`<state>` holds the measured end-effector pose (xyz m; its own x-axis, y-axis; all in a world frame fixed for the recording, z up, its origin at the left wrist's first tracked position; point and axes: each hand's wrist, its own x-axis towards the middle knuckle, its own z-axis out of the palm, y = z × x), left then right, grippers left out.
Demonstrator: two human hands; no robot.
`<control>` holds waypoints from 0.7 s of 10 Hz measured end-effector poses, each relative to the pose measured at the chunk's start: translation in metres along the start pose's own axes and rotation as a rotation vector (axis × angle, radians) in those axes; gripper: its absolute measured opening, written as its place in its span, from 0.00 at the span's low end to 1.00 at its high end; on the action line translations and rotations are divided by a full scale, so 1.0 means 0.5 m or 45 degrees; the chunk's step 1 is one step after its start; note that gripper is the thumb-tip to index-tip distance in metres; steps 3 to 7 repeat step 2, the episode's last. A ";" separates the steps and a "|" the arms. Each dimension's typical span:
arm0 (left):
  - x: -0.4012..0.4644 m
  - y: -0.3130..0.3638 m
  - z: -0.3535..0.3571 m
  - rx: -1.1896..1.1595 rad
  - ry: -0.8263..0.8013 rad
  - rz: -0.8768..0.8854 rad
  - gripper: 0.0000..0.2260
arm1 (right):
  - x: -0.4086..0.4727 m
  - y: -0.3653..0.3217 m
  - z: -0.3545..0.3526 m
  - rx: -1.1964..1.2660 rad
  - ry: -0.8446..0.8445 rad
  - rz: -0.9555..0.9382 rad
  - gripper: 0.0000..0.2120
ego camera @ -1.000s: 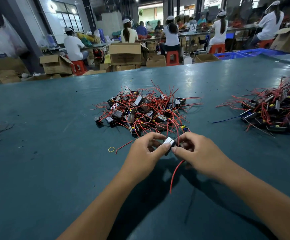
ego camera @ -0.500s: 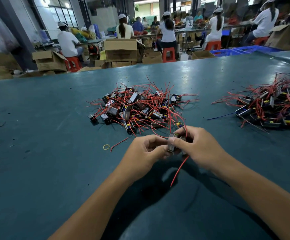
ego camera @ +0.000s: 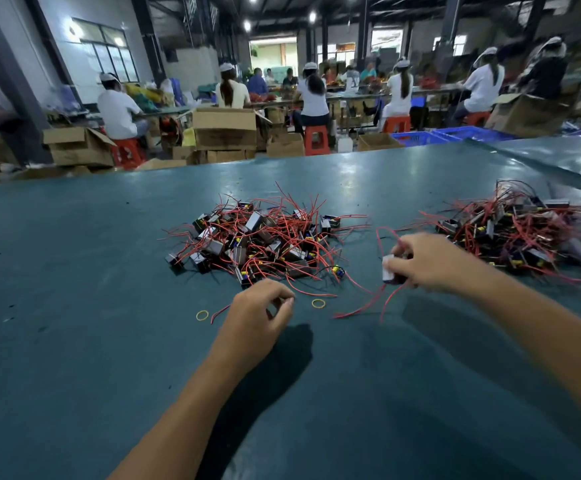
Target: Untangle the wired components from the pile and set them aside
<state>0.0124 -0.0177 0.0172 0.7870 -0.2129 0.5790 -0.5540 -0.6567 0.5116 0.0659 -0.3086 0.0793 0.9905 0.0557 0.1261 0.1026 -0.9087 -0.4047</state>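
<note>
Head view: a small black-and-white boxy component with long red wires (ego camera: 391, 270) is held in the right hand (ego camera: 431, 261), between the tangled central pile of black components and red wires (ego camera: 261, 242) and the set-aside heap of like parts at the right (ego camera: 514, 233), above the teal-covered bench (ego camera: 74, 341). The component is pinched by the curled right fingers (ego camera: 401, 270), its red leads trailing down onto the bench near the pile. By the look of it, the piece is best carried high enough for the leads to clear the pile, then laid on the right heap with the wires kept together. The right forearm is stretched forward and to the right. The left hand (ego camera: 254, 317) is poised at the near edge of the pile, fingers loosely curled, thumb and forefinger tips close; nothing can be made out between them. Two yellow rubber bands (ego camera: 318, 303) lie beside it.
</note>
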 end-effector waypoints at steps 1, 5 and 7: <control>0.006 0.015 -0.025 -0.090 0.200 -0.035 0.04 | 0.045 0.059 -0.083 -0.373 0.116 0.042 0.13; 0.018 0.042 -0.061 -0.192 0.439 -0.095 0.05 | 0.084 0.105 -0.184 -0.582 0.139 0.231 0.20; 0.018 0.042 -0.061 -0.192 0.439 -0.095 0.05 | 0.084 0.105 -0.184 -0.582 0.139 0.231 0.20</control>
